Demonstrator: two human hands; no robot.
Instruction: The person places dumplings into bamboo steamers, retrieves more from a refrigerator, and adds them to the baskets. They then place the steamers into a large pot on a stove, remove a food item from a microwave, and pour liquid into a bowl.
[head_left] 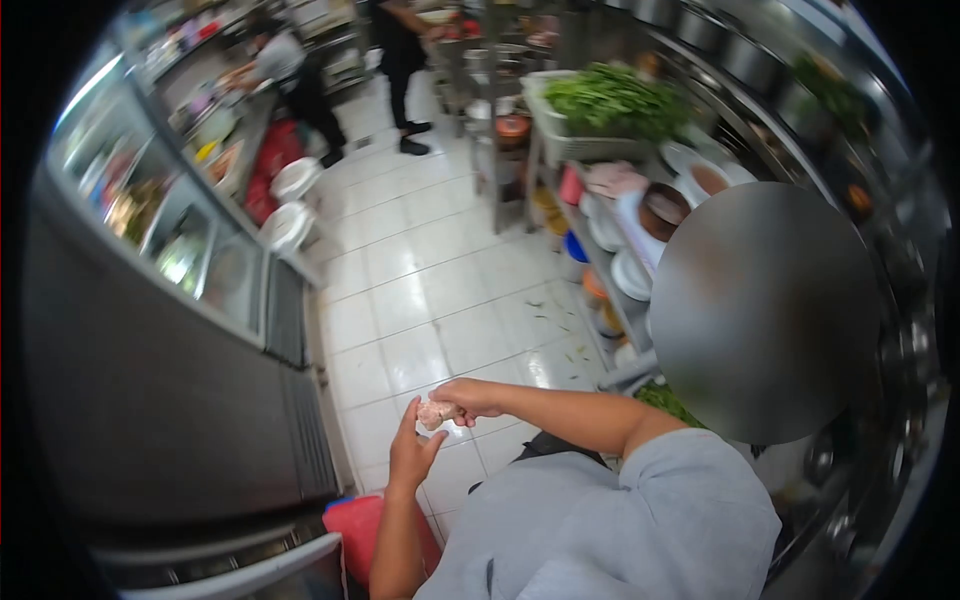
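My right hand point(472, 398) is closed around one end of a pale pinkish lump point(434, 414), perhaps a piece of raw meat; its exact kind is too small to tell. My left hand point(408, 455) is beside the lump's other end, with thumb and fingers spread apart around it. Whether the left fingertips touch the lump is hard to see. Both hands are in front of my body, above the tiled floor.
A glass-fronted fridge point(165, 215) stands to the left, with a red container point(365, 525) below. Leafy greens fill a white crate point(600, 148) on the right-hand shelving. White buckets point(290, 225) line the aisle. Two people work at the back. Leaf scraps litter the tiles point(400, 270).
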